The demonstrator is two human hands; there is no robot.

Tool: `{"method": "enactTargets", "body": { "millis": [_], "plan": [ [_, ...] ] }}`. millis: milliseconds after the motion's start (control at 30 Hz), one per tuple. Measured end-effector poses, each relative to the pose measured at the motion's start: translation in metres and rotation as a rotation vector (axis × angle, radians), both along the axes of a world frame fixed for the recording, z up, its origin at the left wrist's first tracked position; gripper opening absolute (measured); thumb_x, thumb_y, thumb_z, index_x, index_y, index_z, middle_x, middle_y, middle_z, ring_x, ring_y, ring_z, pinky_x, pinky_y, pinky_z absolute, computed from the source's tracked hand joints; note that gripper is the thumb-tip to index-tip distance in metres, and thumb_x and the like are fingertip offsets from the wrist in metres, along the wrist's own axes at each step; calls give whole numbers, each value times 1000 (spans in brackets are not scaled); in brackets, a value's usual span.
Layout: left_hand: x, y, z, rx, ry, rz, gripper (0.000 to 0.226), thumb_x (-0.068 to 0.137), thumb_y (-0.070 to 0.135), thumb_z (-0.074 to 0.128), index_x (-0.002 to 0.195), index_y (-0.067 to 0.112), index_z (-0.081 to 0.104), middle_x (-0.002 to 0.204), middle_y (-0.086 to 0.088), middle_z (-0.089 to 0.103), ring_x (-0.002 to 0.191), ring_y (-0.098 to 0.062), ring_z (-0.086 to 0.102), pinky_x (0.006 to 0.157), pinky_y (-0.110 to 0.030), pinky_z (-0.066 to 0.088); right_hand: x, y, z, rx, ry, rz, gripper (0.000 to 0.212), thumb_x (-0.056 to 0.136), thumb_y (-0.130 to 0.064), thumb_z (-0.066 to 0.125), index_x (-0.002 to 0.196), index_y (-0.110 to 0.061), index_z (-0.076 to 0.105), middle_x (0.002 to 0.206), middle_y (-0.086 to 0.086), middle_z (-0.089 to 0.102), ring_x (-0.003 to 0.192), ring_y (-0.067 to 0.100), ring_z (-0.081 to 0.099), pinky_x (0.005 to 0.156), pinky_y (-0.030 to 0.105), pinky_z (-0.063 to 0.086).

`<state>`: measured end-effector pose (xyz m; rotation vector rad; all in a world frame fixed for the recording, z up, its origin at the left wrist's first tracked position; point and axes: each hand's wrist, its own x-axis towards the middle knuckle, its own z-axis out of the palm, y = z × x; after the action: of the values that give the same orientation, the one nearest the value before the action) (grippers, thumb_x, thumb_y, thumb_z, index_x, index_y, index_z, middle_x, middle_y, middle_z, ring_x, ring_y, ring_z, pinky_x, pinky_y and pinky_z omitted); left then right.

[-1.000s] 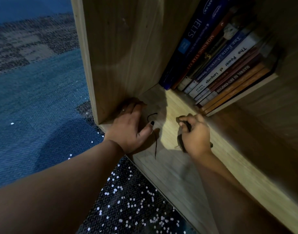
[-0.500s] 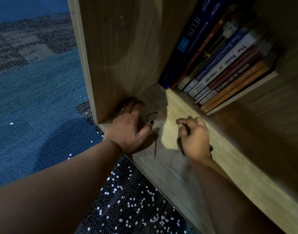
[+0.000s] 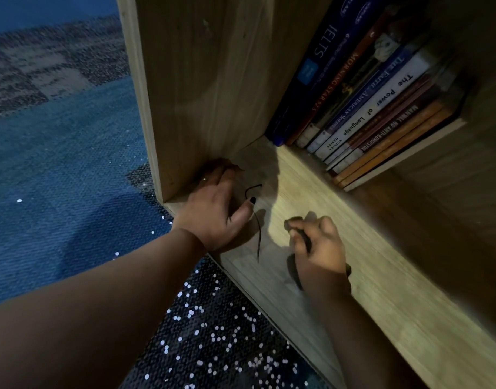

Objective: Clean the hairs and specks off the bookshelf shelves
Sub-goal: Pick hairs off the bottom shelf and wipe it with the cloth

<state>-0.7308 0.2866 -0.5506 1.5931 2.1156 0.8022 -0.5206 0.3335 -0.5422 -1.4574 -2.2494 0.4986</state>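
Curling around a small dark object [image 3: 304,240], the right hand [image 3: 321,248] rests on the shelf [image 3: 305,189], the long hair [image 3: 258,237] just left of its grip, lying front-to-back beside the thumb of the flat, nearer left hand [image 3: 215,214].

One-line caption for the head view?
Left hand rests on the shelf by a dark strand; right hand grips a dark object; books lean behind.

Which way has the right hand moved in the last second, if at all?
Yes. The right hand slid back toward the front edge of the shelf, away from the row of books.
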Motion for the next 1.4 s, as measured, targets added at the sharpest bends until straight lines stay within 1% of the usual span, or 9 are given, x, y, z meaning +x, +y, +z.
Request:
{"method": "enactTargets", "body": {
  "millis": [133,333,500,667,800,867,1000,1233,1400],
  "plan": [
    [1,0,0,-3,-6,16,83,79,67,26,145,17,36,149,-12,38,125,-34,46,101,-40,40,4,-6,-6,7,1,-3,21,89,-14,62,106,-23,71,101,-4,53,99,19,55,87,37,50],
    [1,-1,1,-24,-20,26,90,77,70,21,149,18,30,151,-12,35,130,-32,42,104,-39,36,-16,46,1,87,-21,-40,23,90,-9,58,105,-20,72,95,-6,47,97,18,52,89,28,43],
    [2,-2,-1,-32,-5,42,91,77,70,19,150,15,28,152,-14,35,131,-32,41,105,-37,34,-29,76,-4,55,-108,-128,23,92,-13,55,111,-12,69,106,8,50,100,28,54,90,26,41],
    [0,-1,-1,-1,-17,34,83,80,66,24,147,17,33,148,-14,40,127,-33,44,101,-38,37,-18,21,-1,48,-40,-27,21,90,-12,58,106,-19,69,100,-6,47,95,12,51,85,17,37],
    [0,0,0,6,-25,32,82,80,62,24,145,15,36,147,-16,40,127,-36,44,100,-37,35,-3,-40,2,37,-104,-8,19,88,-14,64,103,-23,69,99,-8,52,84,3,47,72,2,32],
    [0,-1,0,16,-30,32,80,80,60,24,144,14,38,147,-17,40,126,-36,44,100,-37,35,2,-61,2,-12,-109,27,16,89,-19,63,102,-26,69,98,-7,53,84,1,44,74,4,32],
    [0,-1,0,5,-23,20,78,83,59,23,144,13,37,150,-17,37,129,-35,43,103,-36,34,4,-84,3,-3,-136,137,19,89,-35,49,104,-35,60,95,-12,45,81,8,52,66,29,49],
    [-1,0,-1,-1,-20,7,76,83,59,24,142,13,38,148,-18,39,126,-37,46,102,-40,38,2,-83,1,25,-118,184,25,90,-35,44,104,-27,62,95,-8,46,83,17,57,66,38,52],
    [0,-1,0,19,-11,13,68,86,53,31,139,12,40,142,-19,43,122,-37,47,98,-41,39,-15,-66,2,16,-70,170,18,92,-19,58,106,-23,67,95,-4,47,82,16,52,67,35,51]
  ]
}}
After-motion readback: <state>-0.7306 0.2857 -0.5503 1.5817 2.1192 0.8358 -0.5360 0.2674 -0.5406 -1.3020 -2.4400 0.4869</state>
